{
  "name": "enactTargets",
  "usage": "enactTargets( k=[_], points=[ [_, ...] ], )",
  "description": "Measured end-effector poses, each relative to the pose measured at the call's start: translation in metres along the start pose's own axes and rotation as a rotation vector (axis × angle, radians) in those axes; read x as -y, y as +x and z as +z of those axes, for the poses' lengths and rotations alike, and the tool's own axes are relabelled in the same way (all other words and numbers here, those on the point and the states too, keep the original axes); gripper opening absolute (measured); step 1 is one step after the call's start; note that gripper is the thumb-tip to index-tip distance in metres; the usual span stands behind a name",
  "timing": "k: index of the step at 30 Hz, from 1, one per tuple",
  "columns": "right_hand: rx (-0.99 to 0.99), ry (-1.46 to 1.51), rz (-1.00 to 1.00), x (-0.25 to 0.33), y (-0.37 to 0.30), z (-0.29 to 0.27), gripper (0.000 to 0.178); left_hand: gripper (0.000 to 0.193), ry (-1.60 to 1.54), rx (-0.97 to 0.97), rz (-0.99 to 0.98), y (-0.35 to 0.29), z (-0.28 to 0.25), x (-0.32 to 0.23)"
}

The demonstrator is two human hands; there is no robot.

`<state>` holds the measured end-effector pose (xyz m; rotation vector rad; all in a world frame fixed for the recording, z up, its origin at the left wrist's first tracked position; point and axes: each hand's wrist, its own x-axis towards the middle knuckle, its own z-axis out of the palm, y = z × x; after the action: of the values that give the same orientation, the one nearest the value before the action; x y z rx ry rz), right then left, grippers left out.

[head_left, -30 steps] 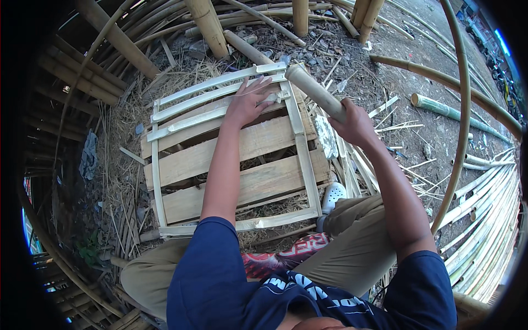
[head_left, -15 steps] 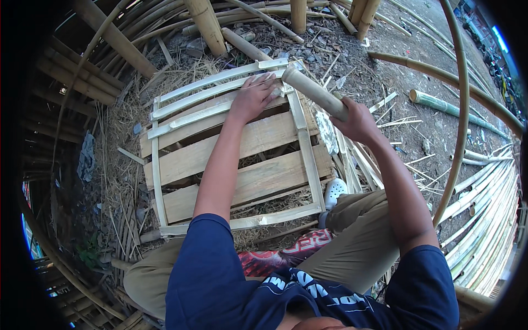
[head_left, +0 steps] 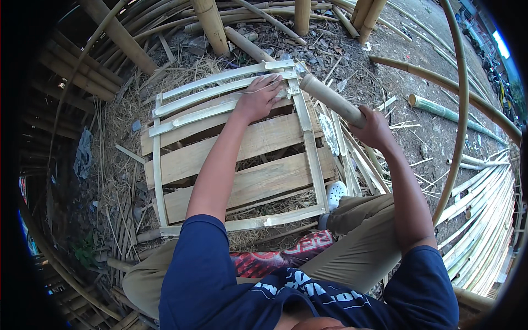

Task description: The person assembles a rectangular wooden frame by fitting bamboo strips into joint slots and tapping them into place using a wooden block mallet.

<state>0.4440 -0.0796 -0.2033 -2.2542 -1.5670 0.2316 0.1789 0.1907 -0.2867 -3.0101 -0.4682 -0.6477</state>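
A frame of pale split-bamboo strips [head_left: 309, 148] lies over a slatted wooden pallet [head_left: 220, 148] on the ground before me. My left hand [head_left: 258, 100] is on the far part of the frame, near its right corner, its fingers closed over a bamboo strip [head_left: 198, 99]. Whether the fingertips also hold something small is too fine to tell. My right hand [head_left: 374, 127] grips the near end of a short, thick bamboo piece [head_left: 331, 99]. Its far end is raised just beside the frame's far right corner.
Split bamboo offcuts [head_left: 357, 159] lie right of the pallet, by my shoe [head_left: 336, 193]. A green bamboo pole [head_left: 456, 114] and a large stack of bamboo strips [head_left: 478, 225] are farther right. Upright bamboo posts [head_left: 210, 25] stand beyond the frame. A curved bamboo pole [head_left: 463, 104] crosses the right side.
My right hand has moved right and slightly down with the bamboo piece, whose far end has drawn away from the frame's corner. My left hand stays on the strip.
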Motion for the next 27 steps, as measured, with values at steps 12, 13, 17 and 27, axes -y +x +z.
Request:
enactTargets(
  k=[12, 13, 17, 27],
  points=[
    [-0.001, -0.019, 0.042, 0.001, -0.007, 0.0, 0.04, 0.035, 0.153, -0.147, -0.36, -0.003, 0.012, -0.053],
    [-0.037, -0.011, 0.002, -0.002, -0.007, 0.001, 0.04, 0.035, 0.159, -0.148, -0.356, -0.005, 0.013, -0.054],
    [0.033, -0.005, 0.079, 0.001, -0.01, -0.008, 0.039, 0.034, -0.018, -0.153, -0.314, 0.008, 0.001, -0.052],
    [-0.023, 0.053, 0.073, 0.001, -0.003, -0.018, 0.042, 0.064, 0.367, 0.066, -0.538, 0.035, 0.014, -0.01]
  ],
)
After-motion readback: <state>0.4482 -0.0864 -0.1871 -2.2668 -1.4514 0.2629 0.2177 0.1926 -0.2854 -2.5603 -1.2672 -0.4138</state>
